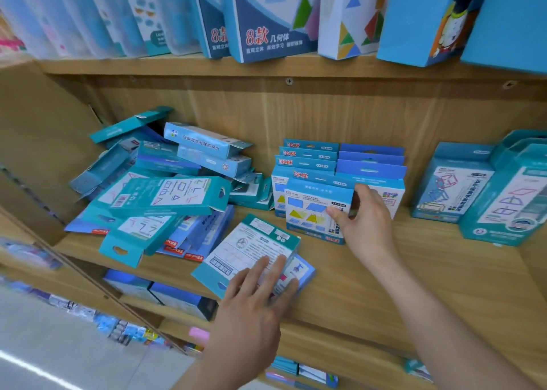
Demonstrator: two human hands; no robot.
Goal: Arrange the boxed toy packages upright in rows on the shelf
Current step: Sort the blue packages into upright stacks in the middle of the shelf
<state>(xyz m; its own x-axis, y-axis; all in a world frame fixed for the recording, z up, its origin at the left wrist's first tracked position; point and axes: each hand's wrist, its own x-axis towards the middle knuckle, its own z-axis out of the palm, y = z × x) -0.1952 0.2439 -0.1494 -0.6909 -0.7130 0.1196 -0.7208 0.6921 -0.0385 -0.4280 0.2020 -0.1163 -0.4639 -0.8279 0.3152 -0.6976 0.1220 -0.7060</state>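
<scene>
Box (314, 209), rt edge behind R hand (370, 229)

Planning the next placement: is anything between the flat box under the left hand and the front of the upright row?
Nothing visible. Only bare shelf separates the flat box from the row's front box, which the right hand grips at its right edge.
</scene>
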